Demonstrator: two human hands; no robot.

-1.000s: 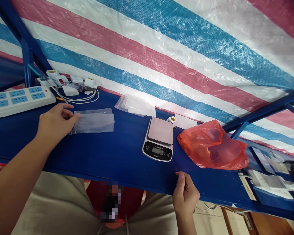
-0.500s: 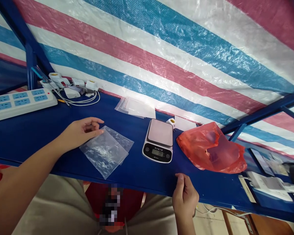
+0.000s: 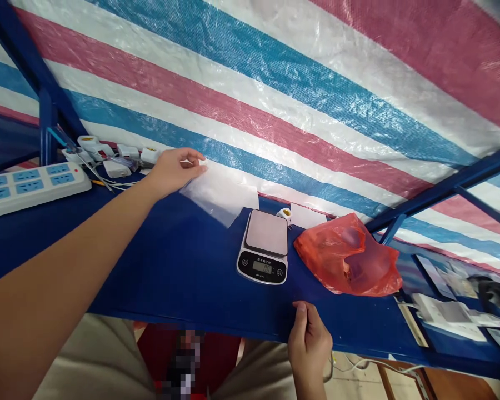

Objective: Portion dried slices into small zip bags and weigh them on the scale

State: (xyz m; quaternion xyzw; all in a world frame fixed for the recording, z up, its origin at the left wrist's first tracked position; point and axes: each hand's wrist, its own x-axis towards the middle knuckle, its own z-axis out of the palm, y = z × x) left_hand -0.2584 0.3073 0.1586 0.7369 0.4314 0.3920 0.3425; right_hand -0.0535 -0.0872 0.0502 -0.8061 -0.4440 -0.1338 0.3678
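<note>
My left hand [image 3: 182, 171] is at the back of the table with its thumb and fingers pinched on the corner of a clear plastic bag [image 3: 217, 197]. The bag lies over the flat pouches and white sheets there, so how many layers are held is hard to see. A digital kitchen scale [image 3: 263, 247] with a bare weighing plate and a lit display stands to the right of the bag. In front of the scale, my right hand [image 3: 309, 336] rests at the table's front edge, fingers curled into a loose fist with nothing showing in it.
A red plastic bag [image 3: 348, 255] lies right of the scale. Behind the scale sit a white plug adapter [image 3: 285, 214] and a white sheet [image 3: 308, 215]. At left are a power strip [image 3: 35, 189] and several white adapters with cables. Striped sheeting [image 3: 250, 100] hangs behind the table.
My left hand has moved back and to the right, carrying the clear plastic bags from the table's front left onto the pouches at the rear. My right hand stays in place.
</note>
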